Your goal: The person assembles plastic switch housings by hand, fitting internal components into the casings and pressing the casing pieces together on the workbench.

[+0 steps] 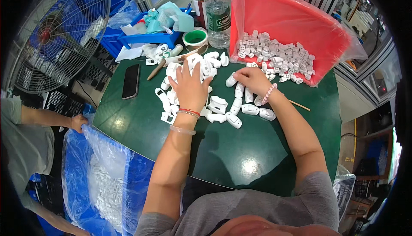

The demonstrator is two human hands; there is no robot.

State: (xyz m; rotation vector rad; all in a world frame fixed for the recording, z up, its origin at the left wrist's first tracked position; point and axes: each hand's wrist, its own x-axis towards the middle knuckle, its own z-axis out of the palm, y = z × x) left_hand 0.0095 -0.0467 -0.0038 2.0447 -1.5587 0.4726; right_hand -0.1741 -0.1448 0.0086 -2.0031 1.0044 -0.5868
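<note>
With its fingers spread, my left hand (189, 89) lies over a heap of white plastic housings (217, 103) on the green table. The heap shows around and between the fingers. My right hand (255, 80) is closed, thumb and fingers pinching a rounded white plastic housing (231, 80) at its left. Below that hand, several similar closed white pieces (235, 106) lie in a loose cluster, partly under the fingers. Hollow openings show on some pieces of the heap, such as the square-ended one (168, 117) near my left wrist.
A red bin (283, 10) of small white parts leans at the back right. Behind the heap stand a green-filled tub (195, 38), a bottle (219, 23) and a blue tray (150, 40). A phone (131, 81) lies left. Another person's hand (78, 122) touches a bag-lined blue crate (126, 180).
</note>
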